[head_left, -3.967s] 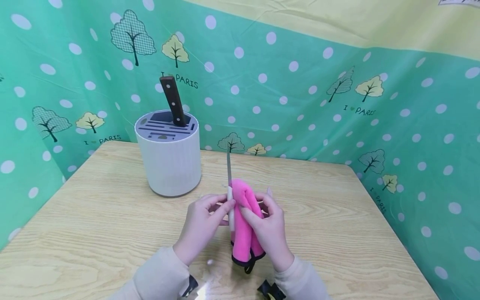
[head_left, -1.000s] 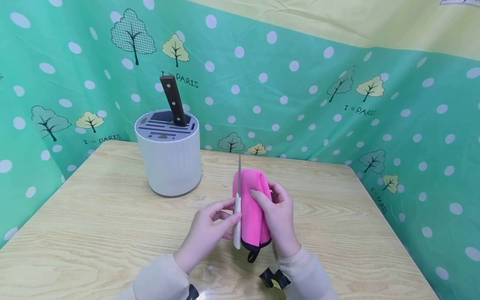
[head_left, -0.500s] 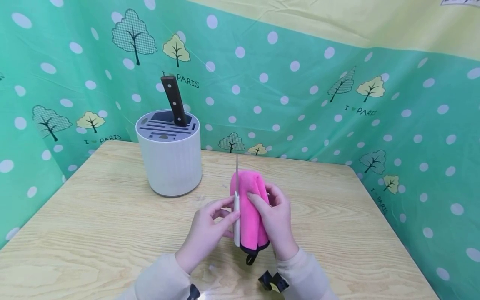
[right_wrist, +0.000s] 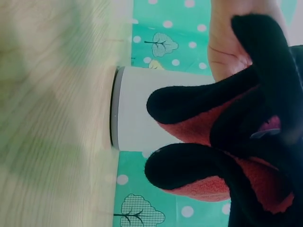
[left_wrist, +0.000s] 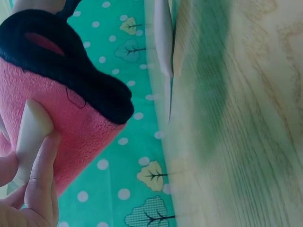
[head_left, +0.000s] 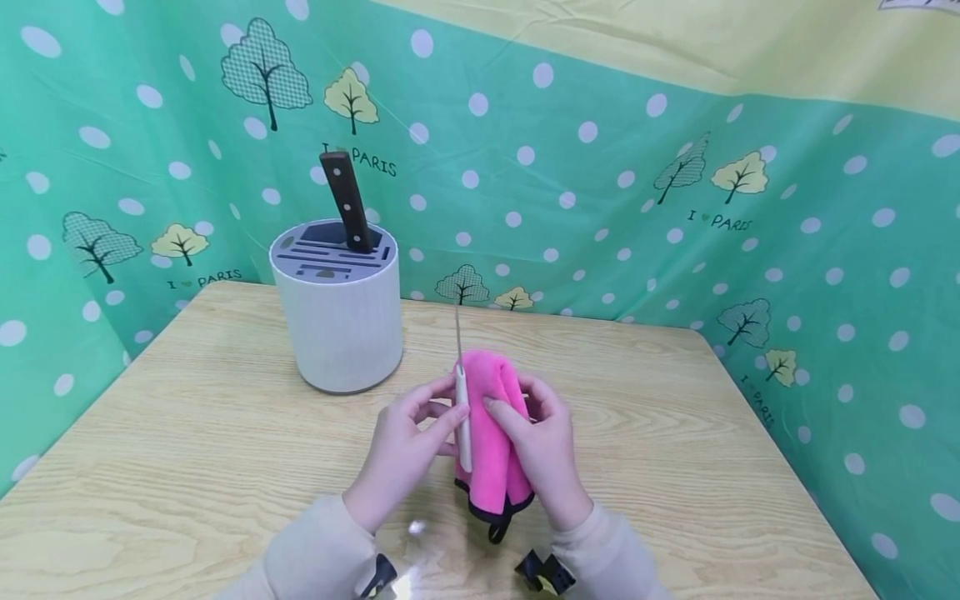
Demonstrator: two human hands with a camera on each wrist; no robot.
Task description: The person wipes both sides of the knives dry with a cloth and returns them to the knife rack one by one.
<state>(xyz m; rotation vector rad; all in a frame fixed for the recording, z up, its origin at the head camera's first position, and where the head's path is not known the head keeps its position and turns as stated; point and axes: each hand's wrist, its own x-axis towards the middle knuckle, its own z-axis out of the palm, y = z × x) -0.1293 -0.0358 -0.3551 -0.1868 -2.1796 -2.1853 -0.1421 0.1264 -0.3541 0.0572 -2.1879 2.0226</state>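
My left hand pinches the pale handle of a knife between thumb and fingers. The thin blade points away from me, seen nearly edge-on. Against the knife's right side is a folded pink cloth with black edging and a hanging loop, gripped by my right hand, thumb on top. In the left wrist view, the handle end lies against the pink pile. The cloth's dark folded edges fill much of the right wrist view. Whether the cloth wraps the blade's base is hard to tell.
A round white knife block stands at the back left, with a dark-handled knife in its slotted top. Another white-handled knife lies on the table in the left wrist view. A green patterned curtain hangs behind the wooden table.
Over the last second the knife has shifted left and slightly away from me. The cloth has come left and a little nearer me. Both hands keep their holds.
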